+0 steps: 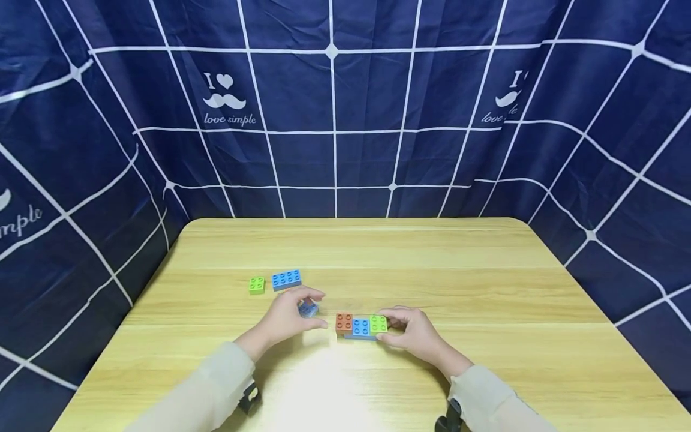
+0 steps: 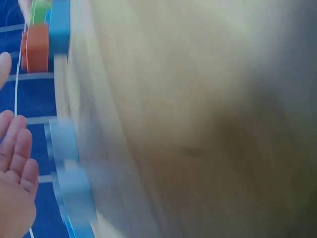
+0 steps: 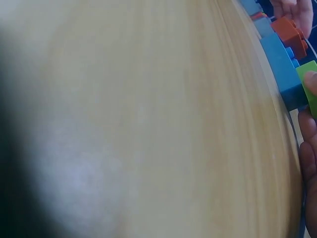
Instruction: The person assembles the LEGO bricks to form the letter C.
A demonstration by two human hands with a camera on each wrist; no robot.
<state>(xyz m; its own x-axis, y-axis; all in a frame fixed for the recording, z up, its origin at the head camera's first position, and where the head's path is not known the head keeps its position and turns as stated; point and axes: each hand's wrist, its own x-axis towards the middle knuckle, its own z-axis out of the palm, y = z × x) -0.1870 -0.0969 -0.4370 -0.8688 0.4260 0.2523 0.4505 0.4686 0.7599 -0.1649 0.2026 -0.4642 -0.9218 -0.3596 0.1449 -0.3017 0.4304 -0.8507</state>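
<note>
My right hand (image 1: pixel 415 336) pinches a small green brick (image 1: pixel 379 324) at the right end of a longer blue brick (image 1: pixel 361 327). An orange-red brick (image 1: pixel 344 323) sits on the blue brick's left end, and blue studs show between the two. My left hand (image 1: pixel 286 315) is held to the left of these joined bricks, thumb and fingers apart with nothing between them. Just behind its palm, partly hidden by the hand, lies a greyish-blue brick (image 1: pixel 308 309). The left wrist view is blurred but shows the orange-red brick (image 2: pixel 37 48) beyond the left fingertips.
A loose green brick (image 1: pixel 257 285) and a blue brick (image 1: pixel 287 279) lie on the wooden table (image 1: pixel 432 252) beyond the left hand. Dark blue cloth (image 1: pixel 291 156) with white lines hangs behind the table and at both sides.
</note>
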